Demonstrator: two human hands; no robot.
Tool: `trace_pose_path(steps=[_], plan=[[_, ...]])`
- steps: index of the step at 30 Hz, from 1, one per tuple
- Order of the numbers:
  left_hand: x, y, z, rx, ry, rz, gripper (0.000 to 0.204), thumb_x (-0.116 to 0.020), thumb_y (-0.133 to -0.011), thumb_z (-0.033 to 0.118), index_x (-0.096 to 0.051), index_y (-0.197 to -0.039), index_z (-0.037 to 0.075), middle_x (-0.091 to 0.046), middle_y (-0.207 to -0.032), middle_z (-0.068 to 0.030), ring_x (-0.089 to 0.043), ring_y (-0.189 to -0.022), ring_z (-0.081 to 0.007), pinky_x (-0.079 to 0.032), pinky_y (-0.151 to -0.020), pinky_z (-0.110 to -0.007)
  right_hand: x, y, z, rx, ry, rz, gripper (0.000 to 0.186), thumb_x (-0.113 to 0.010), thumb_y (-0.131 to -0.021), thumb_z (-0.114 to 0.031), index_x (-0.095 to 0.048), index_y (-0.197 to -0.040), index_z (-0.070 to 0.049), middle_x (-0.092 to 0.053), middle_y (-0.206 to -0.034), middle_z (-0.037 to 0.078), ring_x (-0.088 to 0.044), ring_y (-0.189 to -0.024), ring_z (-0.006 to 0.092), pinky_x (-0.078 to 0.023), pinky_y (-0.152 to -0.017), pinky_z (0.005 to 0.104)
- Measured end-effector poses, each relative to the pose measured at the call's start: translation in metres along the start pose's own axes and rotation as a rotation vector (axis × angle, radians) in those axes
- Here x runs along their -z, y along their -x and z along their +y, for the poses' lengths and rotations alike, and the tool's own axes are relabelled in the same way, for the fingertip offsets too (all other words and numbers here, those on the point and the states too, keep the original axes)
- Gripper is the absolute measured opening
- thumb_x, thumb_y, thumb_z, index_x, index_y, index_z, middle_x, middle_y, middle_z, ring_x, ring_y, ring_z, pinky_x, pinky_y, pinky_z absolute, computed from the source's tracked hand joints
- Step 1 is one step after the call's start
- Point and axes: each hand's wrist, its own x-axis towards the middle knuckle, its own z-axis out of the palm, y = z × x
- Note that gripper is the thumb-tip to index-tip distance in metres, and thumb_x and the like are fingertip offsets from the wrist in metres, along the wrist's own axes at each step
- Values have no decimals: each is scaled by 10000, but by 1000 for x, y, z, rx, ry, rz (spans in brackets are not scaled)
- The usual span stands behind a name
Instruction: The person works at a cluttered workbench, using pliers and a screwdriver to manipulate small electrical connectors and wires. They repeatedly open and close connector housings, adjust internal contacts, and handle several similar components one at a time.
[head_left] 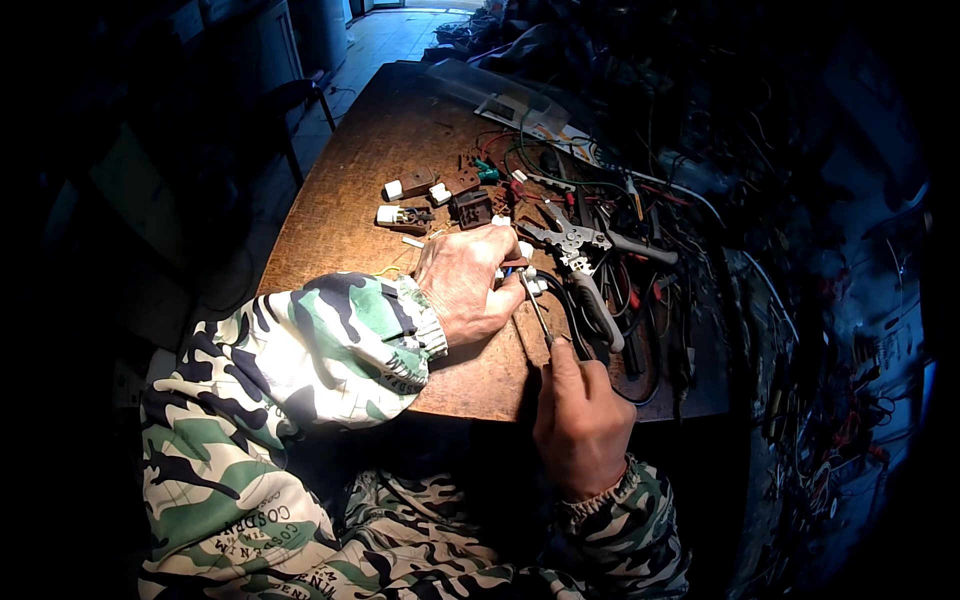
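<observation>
My left hand (468, 282) rests on the wooden table, its fingers closed on a small white-and-brown electrical fitting (530, 284). A bit of blue wire shows at the fitting, and a black cable runs from it to the right. Most of the fitting is hidden under my fingers. Nearer the table's front edge, my right hand (585, 425) grips a screwdriver (538, 312). Its thin metal shaft points up and away, with the tip at the fitting. The handle is mostly covered by my fingers.
Several brown and white electrical parts (404, 218) lie beyond my left hand. To the right are a plier-like tool with grey handles (590, 240) and a tangle of cables (650, 300). A clear plastic sheet (500, 90) lies at the far edge of the wooden table (340, 170).
</observation>
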Motion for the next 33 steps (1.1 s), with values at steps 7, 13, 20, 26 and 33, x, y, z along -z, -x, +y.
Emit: trace_pose_path(steps=[7, 13, 20, 26, 33], plan=[[-3, 1, -3, -28, -21, 36, 188, -711, -822, 94, -653, -961, -19, -725, -904, -199, -741, -820, -375, -597, -729, -443, 3, -7, 10, -785, -1283, -173, 206, -642, -1031, -76, -661, -1199, 41, -623, -785, 17, -492, -562, 39, -365, -479, 208], [-1, 1, 2, -42, -49, 36, 185, -714, -819, 94, -654, -953, -18, -727, -897, -196, -741, -812, -369, -597, -721, -435, -9, -3, 9, -682, -1035, -109, 253, -711, -956, -50, -661, -1181, 54, -645, -772, 36, -582, -654, 75, -457, -560, 245], [-4, 2, 0, -55, -53, 49, 185, -714, -814, 100, -655, -946, -16, -722, -887, -198, -736, -801, -368, -590, -706, -436, -11, 4, -1, -37, -51, 85, 379, -761, -828, 10, -694, -1198, 67, -651, -885, 156, -685, -646, 272, -576, -541, 371], [-2, 1, 0, -61, -37, 51, 184, -714, -815, 97, -656, -948, -15, -718, -882, -201, -734, -797, -370, -589, -708, -439, -6, -2, -1, -80, -183, 22, 325, -716, -885, 14, -696, -1198, 98, -676, -893, 194, -714, -677, 294, -581, -534, 369], [0, 1, 3, -49, -49, 34, 183, -723, -819, 93, -665, -953, -17, -720, -873, -194, -741, -778, -358, -593, -693, -421, -4, -1, 12, -537, -847, -96, 216, -685, -972, -31, -727, -1141, 98, -761, -934, 226, -754, -835, 255, -581, -764, 345]])
